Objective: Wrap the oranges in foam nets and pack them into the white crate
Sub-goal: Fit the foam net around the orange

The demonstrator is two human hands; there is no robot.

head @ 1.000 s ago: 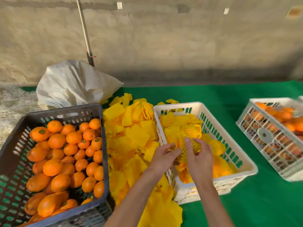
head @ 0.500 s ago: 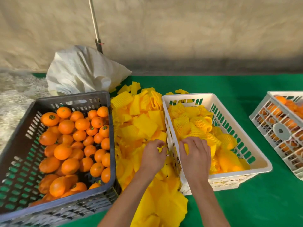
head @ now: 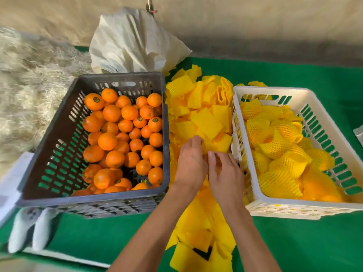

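Loose oranges (head: 121,138) fill a dark grey crate (head: 121,77) on the left. On the right, the white crate (head: 271,91) holds several oranges wrapped in yellow foam nets (head: 280,138). Between the two crates lies a pile of flat yellow foam nets (head: 200,107). Both hands are over this pile, close together. My left hand (head: 190,161) has its fingertips curled on the edge of one foam net (head: 218,143). My right hand (head: 225,173) hovers beside it near the white crate's wall, fingers loosely bent and holding nothing I can see.
A green cloth (head: 294,242) covers the table. A crumpled white bag (head: 135,44) stands behind the dark crate, and straw (head: 29,85) lies at the far left. Two white handles (head: 29,228) lie at the bottom left. Another crate's corner (head: 359,134) shows at the right edge.
Both hands left the white crate and moved left onto the pile of nets. My left hand now touches a net. The view has shifted left and down.
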